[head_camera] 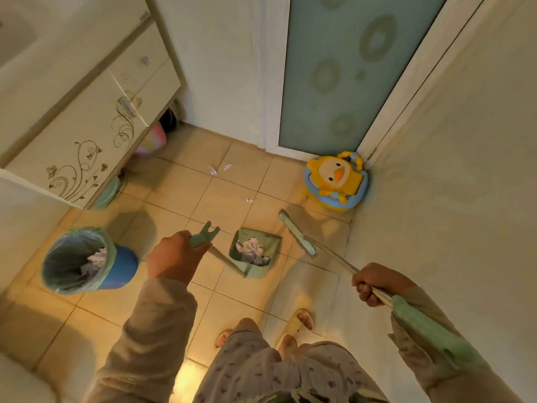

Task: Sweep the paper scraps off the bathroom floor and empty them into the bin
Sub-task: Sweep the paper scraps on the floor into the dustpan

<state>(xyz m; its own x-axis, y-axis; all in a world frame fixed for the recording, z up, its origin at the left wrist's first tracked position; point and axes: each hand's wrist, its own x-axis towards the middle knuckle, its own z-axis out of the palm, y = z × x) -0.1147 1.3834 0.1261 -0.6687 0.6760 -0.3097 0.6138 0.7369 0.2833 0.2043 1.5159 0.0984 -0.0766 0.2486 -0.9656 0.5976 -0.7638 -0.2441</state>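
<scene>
Three loose scraps (213,170) (227,167) (249,200), one bin (125,266), one dustpan (257,272), one broom (297,233), two hands (173,258) (375,283)

- Vanity cabinet (87,146): cream, gold floral scrolls, metal pull; well ahead and left of the left hand (174,258).
- Pink striped container (152,141): under the cabinet, ahead of the left hand, partly hidden.
- Pale green item (109,193): under the cabinet's near corner, left-forward of the left hand; blurred, kind unclear.
- Frosted glass door (348,68): ring pattern, well ahead of the right hand (374,283).
- Yellow duck potty (337,177): blue base, in the corner ahead of the right hand, just beside the door.
</scene>
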